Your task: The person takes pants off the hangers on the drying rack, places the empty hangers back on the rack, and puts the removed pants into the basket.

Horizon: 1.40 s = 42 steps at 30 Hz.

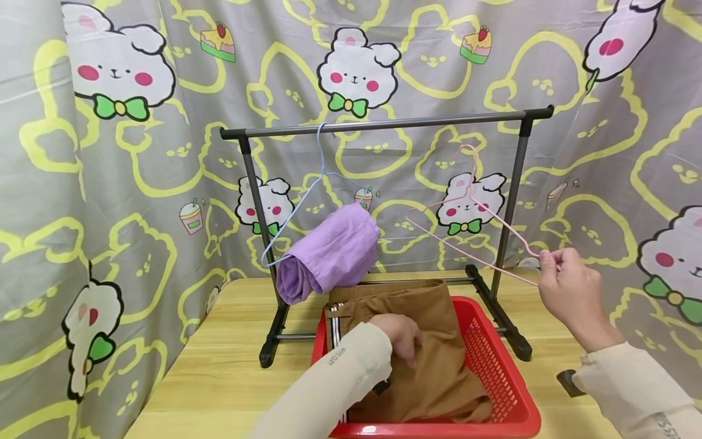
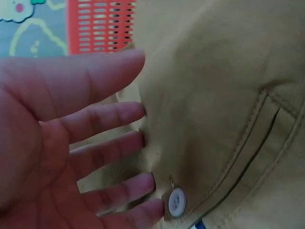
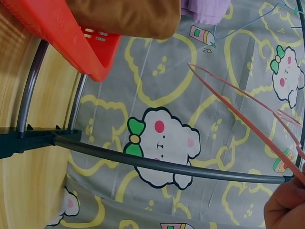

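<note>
You're facing a grey-and-yellow curtain (image 1: 384, 158), hanging beyond the far edge of the worktop (image 1: 219, 347) and along its left edge! White cartoon animals (image 1: 356, 73), cakes (image 1: 217, 41) and cups (image 1: 191, 216) dot your backdrop; the wood grain below glows pale, brightly lit.

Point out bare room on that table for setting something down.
The widest bare patch of the pale wooden table lies left, between the patterned grey curtain and the black left foot of the grey metal rack. A narrower one lies right, between the rack's right foot and a small dark object. Crowded: the red plastic basket, heaped with brown cloth trousers.
</note>
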Available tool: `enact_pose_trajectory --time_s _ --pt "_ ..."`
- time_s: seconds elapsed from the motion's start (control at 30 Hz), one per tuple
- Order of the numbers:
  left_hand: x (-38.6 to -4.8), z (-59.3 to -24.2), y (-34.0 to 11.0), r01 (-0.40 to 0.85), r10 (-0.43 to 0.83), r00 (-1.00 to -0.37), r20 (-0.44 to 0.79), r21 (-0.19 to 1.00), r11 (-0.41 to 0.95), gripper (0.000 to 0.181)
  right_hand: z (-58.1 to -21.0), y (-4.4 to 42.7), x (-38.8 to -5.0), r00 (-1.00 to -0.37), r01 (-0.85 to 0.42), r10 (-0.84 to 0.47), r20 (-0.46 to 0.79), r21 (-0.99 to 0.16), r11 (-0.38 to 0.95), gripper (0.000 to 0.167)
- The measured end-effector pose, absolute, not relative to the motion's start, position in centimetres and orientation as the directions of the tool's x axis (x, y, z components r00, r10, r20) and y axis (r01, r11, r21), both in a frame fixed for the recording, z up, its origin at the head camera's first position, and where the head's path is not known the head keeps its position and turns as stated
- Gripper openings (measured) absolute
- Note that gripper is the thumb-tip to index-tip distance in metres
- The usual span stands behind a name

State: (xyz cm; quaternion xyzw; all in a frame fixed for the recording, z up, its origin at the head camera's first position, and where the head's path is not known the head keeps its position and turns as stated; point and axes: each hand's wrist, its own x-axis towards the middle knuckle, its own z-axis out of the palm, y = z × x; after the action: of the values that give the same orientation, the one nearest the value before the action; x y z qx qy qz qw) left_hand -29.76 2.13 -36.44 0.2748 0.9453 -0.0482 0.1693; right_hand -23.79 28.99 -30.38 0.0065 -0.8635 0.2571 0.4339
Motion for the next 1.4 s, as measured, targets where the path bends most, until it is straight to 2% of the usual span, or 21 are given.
enact_pose_trajectory --time_s 0.37,0.57,0.67,0.8,0.97,1.1,1.2,1.4 --pt "-30.7 -37.9 2.5 0.545 0.500 -0.718 -0.483 0.056 0.837 0.041 -30.3 29.0 -24.1 -0.598 -0.261 0.189 0.779 -0.412 0.873 0.026" --pt "-31.6 -38.7 2.1 0.522 0.517 -0.699 -0.494 0.140 0.841 0.035 -30.5 29.4 -23.8 -0.640 -0.227 0.209 0.739 -0.442 0.868 0.027" --pt "-32.1 -39.0 2.0 0.513 0.512 -0.697 -0.503 0.150 0.845 0.038 -30.7 29.5 -23.8 -0.662 -0.216 0.209 0.720 -0.450 0.866 0.028" --pt "-32.4 -39.2 2.0 0.489 0.503 -0.691 -0.519 0.177 0.854 0.048 -31.0 29.6 -24.0 -0.650 -0.218 0.210 0.730 -0.444 0.869 0.026" --pt "-32.4 -39.2 2.5 0.451 0.473 -0.727 -0.497 0.173 0.875 0.050 -31.0 29.6 -24.1 -0.615 -0.235 0.208 0.760 -0.429 0.872 0.025" --pt "-32.2 -39.4 3.6 0.425 0.438 -0.764 -0.474 0.143 0.894 0.038 -30.8 29.6 -24.1 -0.614 -0.235 0.209 0.761 -0.429 0.872 0.026" --pt "-32.0 -39.6 4.5 0.365 0.389 -0.795 -0.465 0.146 0.920 0.030 -30.7 29.6 -24.1 -0.615 -0.233 0.211 0.760 -0.431 0.872 0.026" --pt "-32.2 -40.0 5.1 0.223 0.286 -0.833 -0.474 0.187 0.957 0.032 -30.7 29.7 -24.1 -0.600 -0.237 0.220 0.769 -0.434 0.869 0.026"
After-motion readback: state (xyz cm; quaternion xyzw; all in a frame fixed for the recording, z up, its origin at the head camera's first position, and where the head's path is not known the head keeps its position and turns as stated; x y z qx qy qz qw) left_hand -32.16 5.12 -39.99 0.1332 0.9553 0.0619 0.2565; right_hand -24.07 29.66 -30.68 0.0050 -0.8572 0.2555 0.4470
